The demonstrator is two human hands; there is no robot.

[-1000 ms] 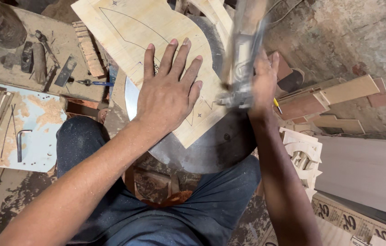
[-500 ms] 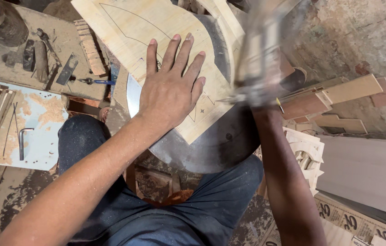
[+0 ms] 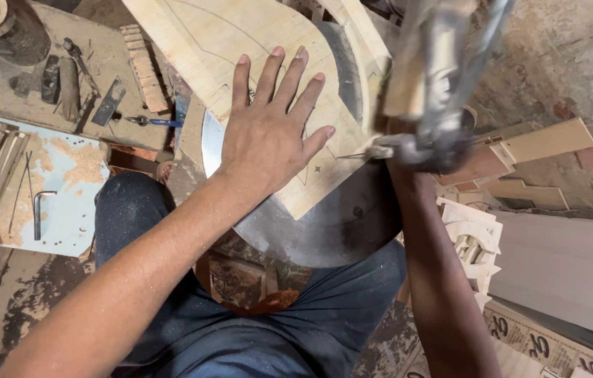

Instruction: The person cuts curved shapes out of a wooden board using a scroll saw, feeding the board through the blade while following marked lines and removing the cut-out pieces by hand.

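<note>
Pressing flat with all five fingers spread, the left hand [image 3: 268,140] pins one pale plywood sheet [image 3: 254,49], pencilled with curved lines, onto a round grey metal plate [image 3: 324,231] above the person's lap. The right hand [image 3: 419,150] is blurred behind a metal saw frame [image 3: 443,77]; it appears wrapped around the handle, though its fingers cannot be made out. The sheet's far edge is cut off at the top. One hex key [image 3: 39,210] lies on the light blue board [image 3: 65,175] at left.
</note>
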